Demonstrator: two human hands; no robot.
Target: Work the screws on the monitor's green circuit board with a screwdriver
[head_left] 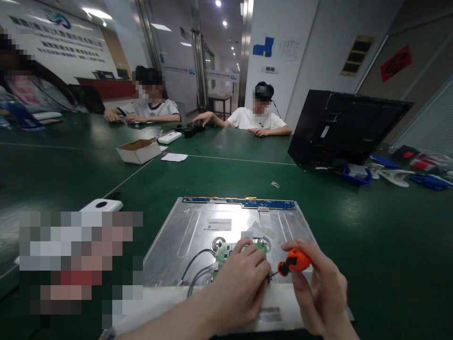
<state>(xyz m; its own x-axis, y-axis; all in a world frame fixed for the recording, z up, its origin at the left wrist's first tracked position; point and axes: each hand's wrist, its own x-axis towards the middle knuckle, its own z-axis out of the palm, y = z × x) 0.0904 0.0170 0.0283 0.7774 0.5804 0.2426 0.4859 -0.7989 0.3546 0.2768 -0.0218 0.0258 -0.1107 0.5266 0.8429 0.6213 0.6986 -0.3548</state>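
A metal-backed display panel [191,236] lies in front of me, with a blue circuit strip [226,203] along its far edge. On it sits a green circuit board [222,252] with dark cables at its left side. My left hand [247,269] is closed over the board, its fingers bent and covering much of it. My right hand [322,278] grips a screwdriver [299,259] by its orange and black handle. The screwdriver's thin shaft points left, toward the board's right edge beside my left fingers. Its tip is hidden or too small to make out.
A large black monitor housing [347,127] stands at the right, near a blue tray [356,174]. An open cardboard box [138,151] and white papers [174,157] lie ahead left. A white device [102,206] is nearer left. Two people sit across the green table [219,174].
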